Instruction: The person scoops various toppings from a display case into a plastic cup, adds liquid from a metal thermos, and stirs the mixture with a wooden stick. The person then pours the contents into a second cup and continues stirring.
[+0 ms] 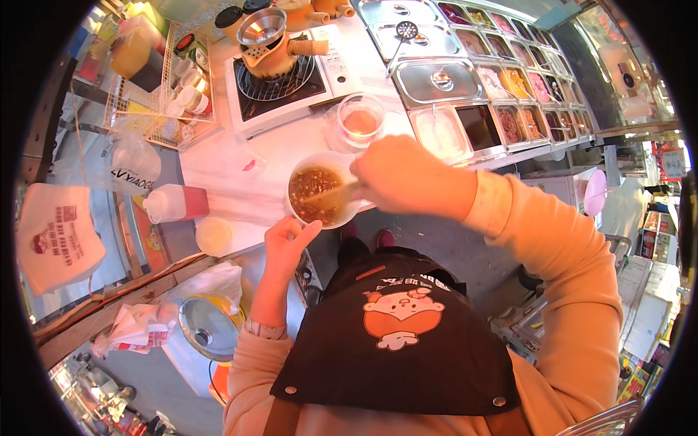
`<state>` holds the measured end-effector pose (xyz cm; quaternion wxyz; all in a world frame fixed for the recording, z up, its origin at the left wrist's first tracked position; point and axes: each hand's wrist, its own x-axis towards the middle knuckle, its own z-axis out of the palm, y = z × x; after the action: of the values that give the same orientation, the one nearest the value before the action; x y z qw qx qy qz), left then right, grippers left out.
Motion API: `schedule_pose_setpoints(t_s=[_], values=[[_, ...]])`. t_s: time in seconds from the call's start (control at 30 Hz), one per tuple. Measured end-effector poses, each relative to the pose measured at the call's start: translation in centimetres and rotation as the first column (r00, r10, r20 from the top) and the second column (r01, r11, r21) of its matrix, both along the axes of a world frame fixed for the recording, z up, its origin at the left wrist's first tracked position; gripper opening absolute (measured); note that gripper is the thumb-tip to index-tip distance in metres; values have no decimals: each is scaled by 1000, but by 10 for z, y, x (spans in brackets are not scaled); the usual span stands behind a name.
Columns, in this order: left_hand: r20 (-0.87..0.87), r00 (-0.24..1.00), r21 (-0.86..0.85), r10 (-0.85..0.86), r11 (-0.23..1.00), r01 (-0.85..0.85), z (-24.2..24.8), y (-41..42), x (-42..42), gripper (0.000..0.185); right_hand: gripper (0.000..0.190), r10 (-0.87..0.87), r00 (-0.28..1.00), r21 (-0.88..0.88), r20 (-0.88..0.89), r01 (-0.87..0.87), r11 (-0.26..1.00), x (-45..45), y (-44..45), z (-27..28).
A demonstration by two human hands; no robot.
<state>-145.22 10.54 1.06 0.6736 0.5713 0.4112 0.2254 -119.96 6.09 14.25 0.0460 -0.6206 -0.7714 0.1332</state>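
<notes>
A white bowl of brown, lumpy liquid sits at the counter's front edge. My left hand grips its near rim, thumb on the outside edge. In my right hand is a pale spatula-like utensil, blurred, its lower end dipped in the liquid. The fist hides most of its handle. Just beyond the bowl stands a clear plastic cup with some pinkish content at its bottom.
An earthenware pot with a metal strainer rests on a white portable stove. Lidded steel pans and topping trays line the right. A squeeze bottle and a round yellowish container stand left of the bowl.
</notes>
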Motion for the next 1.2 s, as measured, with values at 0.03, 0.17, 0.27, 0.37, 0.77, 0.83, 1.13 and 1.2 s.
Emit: schedule_pose_setpoints(t_s=[0.03, 0.17, 0.27, 0.37, 0.77, 0.83, 1.13, 1.2], values=[[-3, 1000, -9, -6, 1000, 6, -1, 1, 0, 34, 25, -58, 998, 46, -7, 58, 997, 15, 14, 3], [-59, 998, -80, -7, 997, 3, 4, 6, 5, 39, 22, 7, 991, 64, 135, -15, 998, 21, 21, -78], [-90, 996, -100, 24, 994, -33, 0, 3, -2, 41, 24, 134, 990, -81, 42, -130, 988, 6, 6, -30], [-93, 994, -111, 50, 992, -60, 6, -4, -4, 40, 28, 1, 998, 8, -67, 0, 1000, 34, 13, -8], [-21, 978, -113, 210, 971, -211, -6, -13, -3, 35, 28, -150, 935, -32, -321, 147, 989, 55, 6, 3], [14, 965, -146, 264, 955, -259, -10, -15, -9, 34, 24, -182, 946, -14, -268, 185, 983, 53, 0, 17], [86, 964, -100, 252, 965, -244, 37, -26, -23, 29, 11, -333, 354, -186, -874, 389, 902, 12, -21, 19], [138, 967, -59, 213, 977, -207, 55, -30, -21, 24, 12, -243, 287, -120, -926, 387, 914, -1, -19, 4]])
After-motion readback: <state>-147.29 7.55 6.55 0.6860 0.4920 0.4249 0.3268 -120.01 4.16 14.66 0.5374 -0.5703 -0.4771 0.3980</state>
